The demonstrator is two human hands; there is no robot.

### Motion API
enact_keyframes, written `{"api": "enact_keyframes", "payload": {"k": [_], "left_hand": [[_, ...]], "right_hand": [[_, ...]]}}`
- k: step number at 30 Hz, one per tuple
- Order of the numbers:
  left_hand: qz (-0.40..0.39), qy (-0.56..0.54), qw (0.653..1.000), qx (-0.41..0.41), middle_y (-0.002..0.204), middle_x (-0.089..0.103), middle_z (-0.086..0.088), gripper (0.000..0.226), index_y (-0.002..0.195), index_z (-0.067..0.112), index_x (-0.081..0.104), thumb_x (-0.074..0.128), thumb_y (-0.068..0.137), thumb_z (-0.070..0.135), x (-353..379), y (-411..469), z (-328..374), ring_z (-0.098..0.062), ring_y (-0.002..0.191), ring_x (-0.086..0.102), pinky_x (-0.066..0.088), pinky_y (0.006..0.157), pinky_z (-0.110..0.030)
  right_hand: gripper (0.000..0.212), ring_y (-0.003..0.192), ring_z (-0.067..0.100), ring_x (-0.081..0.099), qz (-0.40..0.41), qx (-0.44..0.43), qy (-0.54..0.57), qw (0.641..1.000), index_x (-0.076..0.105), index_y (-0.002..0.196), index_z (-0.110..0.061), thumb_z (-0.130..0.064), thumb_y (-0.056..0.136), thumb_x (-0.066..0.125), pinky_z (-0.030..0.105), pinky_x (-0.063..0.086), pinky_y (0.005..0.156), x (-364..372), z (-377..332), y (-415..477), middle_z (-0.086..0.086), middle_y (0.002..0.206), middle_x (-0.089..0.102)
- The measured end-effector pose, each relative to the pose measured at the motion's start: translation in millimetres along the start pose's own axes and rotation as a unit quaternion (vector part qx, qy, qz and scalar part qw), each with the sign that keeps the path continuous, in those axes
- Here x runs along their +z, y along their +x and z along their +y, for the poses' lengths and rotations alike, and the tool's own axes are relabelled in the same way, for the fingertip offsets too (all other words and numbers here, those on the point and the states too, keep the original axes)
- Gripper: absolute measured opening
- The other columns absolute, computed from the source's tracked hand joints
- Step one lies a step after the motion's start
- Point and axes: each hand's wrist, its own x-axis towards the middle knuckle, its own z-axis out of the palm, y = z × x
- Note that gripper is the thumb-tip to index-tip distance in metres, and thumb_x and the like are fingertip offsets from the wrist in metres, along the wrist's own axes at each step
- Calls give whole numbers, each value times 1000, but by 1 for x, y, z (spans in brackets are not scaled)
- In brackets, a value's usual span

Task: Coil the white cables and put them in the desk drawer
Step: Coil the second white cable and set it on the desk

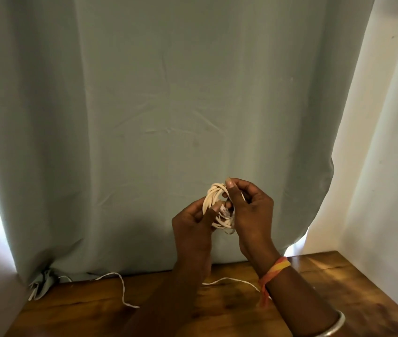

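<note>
Holding a white cable coil [213,193] up at lower centre of frame, clear of the bench [339,283], probably so the loops stay free for tucking the end. Left grip [193,223] curls round the coil's lower left side, thumb by the plug end. Right grip [251,210] pinches the top loops between thumb and fingertips. Coil sits between both grips, touching each. Second white cable [123,291] lies loose on the bench at lower left, not yet coiled.

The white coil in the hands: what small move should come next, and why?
Probably tuck the plug end through the coil to lock it. The left hand and the right hand both hold the wound loops, and the end shows at the middle, seemingly not yet tucked.
</note>
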Motion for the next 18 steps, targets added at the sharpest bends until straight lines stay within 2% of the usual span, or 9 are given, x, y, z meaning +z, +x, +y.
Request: {"api": "enact_keyframes", "payload": {"k": [3, 6, 12, 15, 18], "left_hand": [[8, -83, 995, -46, 102, 76, -7, 36, 112, 10, 71, 70, 77, 22, -1, 0, -1, -28, 95, 73, 60, 79, -38], [0, -140, 987, -84, 107, 74, -12, 37, 118, 5, 67, 63, 83, 18, -1, 2, -3, -28, 97, 72, 60, 79, -32], [-103, -266, 942, -176, 102, 70, -14, 35, 127, 1, 61, 47, 97, 12, -10, 5, -1, -24, 91, 68, 58, 77, -33], [-158, -235, 931, -228, 82, 67, -9, 30, 112, 3, 67, 56, 88, 17, -11, 12, 8, -20, 73, 64, 55, 66, -32], [-200, -113, 943, -240, 74, 61, -13, 32, 97, 1, 64, 67, 66, 6, -10, 21, 15, -22, 66, 62, 54, 62, -31]], "right_hand": [[5, 80, 7, 72, 7, -14, 1, 1000, 76, 92, -19, -19, 90, 71, 15, 55, 66, 2, 4, -1, -4, 88, 76], [7, 81, 9, 72, 8, -17, 1, 1000, 75, 94, -20, -20, 91, 69, 17, 57, 68, 3, 8, -1, -1, 90, 76], [7, 84, 6, 72, 1, -35, -12, 999, 75, 94, -19, -18, 92, 68, 16, 57, 70, 0, 12, 1, -7, 89, 76], [9, 83, 8, 71, -3, -61, -44, 997, 76, 95, -14, -17, 92, 69, 18, 56, 73, -7, 17, 1, -5, 88, 76], [8, 83, 4, 71, -29, -75, -58, 995, 75, 96, -17, -16, 91, 68, 15, 56, 71, -12, 19, -4, -8, 89, 75]]}}
